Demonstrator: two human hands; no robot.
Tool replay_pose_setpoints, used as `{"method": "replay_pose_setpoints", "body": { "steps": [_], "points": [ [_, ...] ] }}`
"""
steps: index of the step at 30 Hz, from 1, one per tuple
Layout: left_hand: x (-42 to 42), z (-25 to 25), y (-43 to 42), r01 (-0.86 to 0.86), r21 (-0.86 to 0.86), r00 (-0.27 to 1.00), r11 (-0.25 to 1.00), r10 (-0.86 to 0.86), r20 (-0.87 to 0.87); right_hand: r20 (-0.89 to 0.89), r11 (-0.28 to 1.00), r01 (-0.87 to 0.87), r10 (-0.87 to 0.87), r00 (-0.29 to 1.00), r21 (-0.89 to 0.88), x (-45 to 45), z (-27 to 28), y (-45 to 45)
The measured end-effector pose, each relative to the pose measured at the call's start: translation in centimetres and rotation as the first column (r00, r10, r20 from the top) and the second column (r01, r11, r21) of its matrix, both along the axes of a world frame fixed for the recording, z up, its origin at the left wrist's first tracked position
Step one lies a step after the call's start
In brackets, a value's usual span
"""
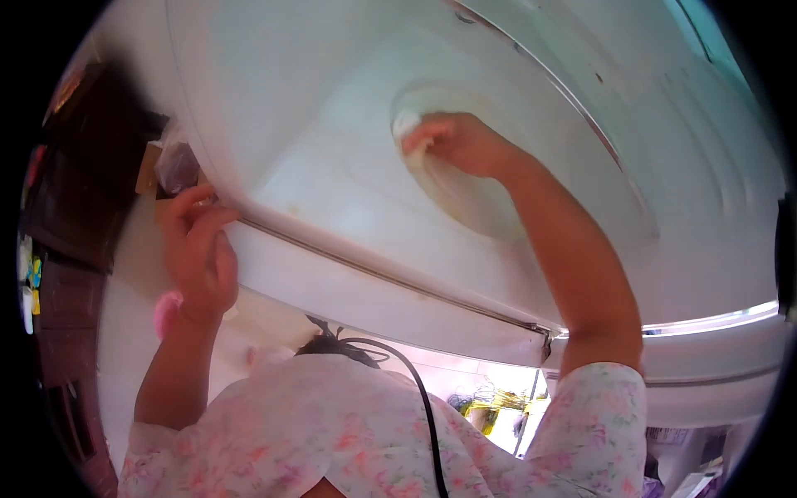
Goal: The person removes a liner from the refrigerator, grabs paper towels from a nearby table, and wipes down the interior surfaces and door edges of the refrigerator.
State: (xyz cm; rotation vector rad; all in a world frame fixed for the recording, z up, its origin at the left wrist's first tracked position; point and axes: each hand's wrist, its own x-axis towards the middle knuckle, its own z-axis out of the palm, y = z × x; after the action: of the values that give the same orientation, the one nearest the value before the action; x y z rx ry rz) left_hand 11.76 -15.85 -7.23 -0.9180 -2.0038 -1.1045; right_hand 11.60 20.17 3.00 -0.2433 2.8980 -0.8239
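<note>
the white panel (pixel 324 178), perhaps a fridge's inside, spreads widest over us; its rounded hollow (pixel 469 212) sits under our reach. our floral shirt (pixel 349 415) fills the bottom, and dark cupboards (pixel 75 174) stand at the left.

our right hand (pixel 469 145) is raised into the hollow, fingers bent and nearly closed on a pale cloth (pixel 407 124). the cloth is bunched at the fingertips against the surface, probably so that it stays flat under their press; blur hides its exact folds.

our left hand (pixel 199 257) is at the panel's near corner, fingers curled loosely with small gaps, perhaps to steady it or ourselves. we cannot tell whether they grip the edge.

the black cable (pixel 425 398) runs down over the shirt. behind the left hand are a clear bag (pixel 177 166) and a brown box (pixel 147 170); a pink thing (pixel 168 315) shows beside the wrist.
</note>
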Motion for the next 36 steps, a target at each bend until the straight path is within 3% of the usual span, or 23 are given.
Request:
{"method": "replay_pose_setpoints", "body": {
  "steps": [1,2,4,6,8,9,11,12,14,15,17,18,20,21,23,24,26,30,32,35,36],
  "points": [
    [-0.1,0.0,0.1,0.009,0.025,1.0,1.0,-0.009,-0.009,0.149,0.981,-0.191,0.182,0.972,0.046,0.7,1.0,0.8],
    [0.1,-0.1,0.2,0.018,0.047,1.0,0.999,-0.017,-0.012,0.149,0.982,-0.185,0.176,0.973,0.049,1.1,1.2,2.4],
    [0.3,0.1,0.9,0.031,0.04,0.999,0.999,-0.03,-0.013,-0.105,0.997,0.047,-0.041,0.994,0.054,2.2,0.6,7.8],
    [0.3,-0.3,0.7,0.027,0.044,1.0,0.999,-0.026,-0.013,-0.28,0.829,0.36,-0.257,0.925,0.428,4.0,0.5,11.4],
    [0.4,-0.8,0.6,0.054,0.028,0.996,0.998,-0.056,0.064,-0.101,0.603,0.279,-0.311,0.945,0.747,5.6,0.1,13.4],
    [0.5,-0.8,0.7,0.057,0.027,0.996,0.998,-0.058,0.069,-0.096,0.603,0.276,-0.314,0.945,0.748,5.8,0.2,12.6],
    [1.0,-0.6,1.2,0.054,0.019,0.996,0.998,-0.056,0.076,0.344,0.428,-0.159,-0.4,0.849,0.89,7.0,1.2,9.5],
    [1.2,-0.4,1.5,0.06,0.027,0.995,0.998,-0.062,0.076,0.342,0.423,-0.157,-0.407,0.847,0.893,7.9,2.0,8.2],
    [1.6,-0.1,2.0,0.022,0.027,0.996,0.999,-0.024,0.08,0.451,0.65,-0.166,-0.298,0.841,0.741,9.4,3.2,5.8],
    [1.7,-0.1,2.0,0.018,0.032,0.996,0.999,-0.02,0.082,0.451,0.646,-0.171,-0.297,0.842,0.744,9.8,3.9,4.7],
    [1.3,0.2,1.6,0.054,-0.047,0.998,0.997,-0.054,-0.01,0.44,0.815,0.186,-0.471,0.764,0.549,9.7,5.0,3.0],
    [1.1,0.3,1.5,0.05,-0.045,0.999,0.998,-0.051,-0.009,0.44,0.815,0.183,-0.469,0.766,0.55,9.2,5.0,3.0],
    [1.3,0.5,1.9,0.036,-0.032,0.998,0.999,-0.038,-0.042,0.437,0.909,0.326,-0.412,0.799,0.262,8.6,4.8,4.0],
    [1.4,0.5,2.0,0.039,-0.039,0.998,0.998,-0.041,-0.039,0.442,0.909,0.328,-0.412,0.797,0.256,8.4,5.0,3.8],
    [1.1,0.3,1.9,0.063,-0.037,0.997,0.997,-0.065,-0.045,0.396,0.989,0.147,-0.143,0.907,0.02,7.4,5.4,2.6],
    [1.0,0.2,2.0,0.062,-0.041,0.997,0.997,-0.064,-0.046,0.395,0.989,0.146,-0.14,0.908,0.017,7.1,5.0,2.4],
    [1.0,0.2,1.9,0.051,-0.042,0.997,0.998,-0.054,-0.059,0.437,0.919,-0.294,0.158,0.885,0.263,6.5,4.2,2.1],
    [1.1,0.1,1.8,0.042,-0.045,0.997,0.998,-0.045,-0.065,0.363,0.813,-0.491,0.375,0.853,0.314,8.9,3.5,2.6],
    [1.1,0.2,1.5,0.06,-0.081,0.997,0.995,-0.064,-0.048,0.33,0.878,-0.391,0.296,0.896,0.276,10.1,3.7,2.8],
    [1.0,0.3,1.6,0.043,-0.05,0.995,0.998,-0.047,-0.082,0.376,0.792,-0.48,0.343,0.861,0.377,10.1,4.1,2.9],
    [1.1,0.4,1.5,0.042,-0.051,0.996,0.998,-0.046,-0.08,0.459,0.882,-0.36,0.196,0.867,0.305,9.9,4.4,2.5]
  ]
}}
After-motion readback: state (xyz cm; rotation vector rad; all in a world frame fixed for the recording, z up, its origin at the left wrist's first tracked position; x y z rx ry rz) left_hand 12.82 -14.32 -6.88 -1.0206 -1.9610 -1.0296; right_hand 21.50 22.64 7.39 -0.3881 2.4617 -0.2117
